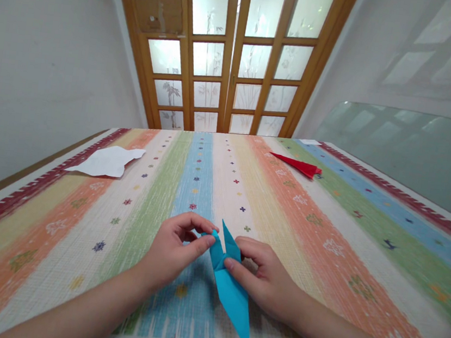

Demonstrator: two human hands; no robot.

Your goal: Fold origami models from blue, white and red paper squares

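Note:
A blue folded paper (234, 299) is held between both hands, just above the near part of the table. It has a long point aimed toward me and two narrow points at its far end, split by a gap. My left hand (181, 243) pinches the tip of the left narrow point between thumb and forefinger. With the thumb on top and the fingers underneath, my right hand (259, 274) grips the middle of the paper at its right edge. The fingers beneath the paper are partly hidden.
A striped, patterned cloth (155, 204) covers the table. A crumpled white sheet of paper (107, 161) lies at the left, and a red folded paper (297, 166) at the far right. Beyond the table stand wooden doors (232, 54) with glass panes; walls flank both sides.

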